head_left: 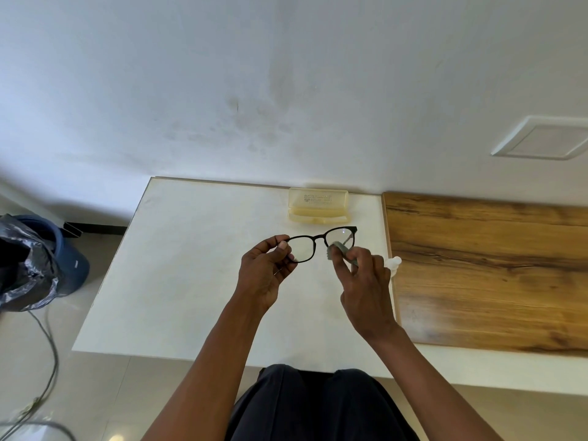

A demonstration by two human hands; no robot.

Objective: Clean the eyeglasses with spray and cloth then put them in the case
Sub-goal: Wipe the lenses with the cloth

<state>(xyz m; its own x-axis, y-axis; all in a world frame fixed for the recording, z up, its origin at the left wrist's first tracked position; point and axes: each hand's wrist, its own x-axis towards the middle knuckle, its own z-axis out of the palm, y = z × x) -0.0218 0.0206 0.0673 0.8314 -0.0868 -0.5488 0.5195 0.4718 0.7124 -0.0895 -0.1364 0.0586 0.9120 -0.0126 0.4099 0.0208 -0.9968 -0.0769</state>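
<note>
Wall (286, 74): white, scuffed, with a white square plate (541, 138) set in it at the right.
Surface (191, 265): pale white top, pushed against the wall; a wood-grain board (493, 265) adjoins it on the right.
Bin (47, 259): blue, lined with a black bag, on the floor to the left; grey cables (51, 361) trail beside it.
Left hand (265, 272): raised over the surface, fingers and thumb pinching the left end of the frame.
Right hand (366, 291): fingers curled round the cloth, pressing it to the right lens.
Case (318, 205): translucent yellow, open, lid upright against the wall, just beyond the eyeglasses.
Eyeglasses (313, 241): black frame, held in the air between both hands, above the surface.
Cloth (339, 249): grey, bunched at the right hand's fingertips, touching the right lens.
Spray bottle (394, 264): white, mostly hidden behind the right hand, at the surface's right edge.
</note>
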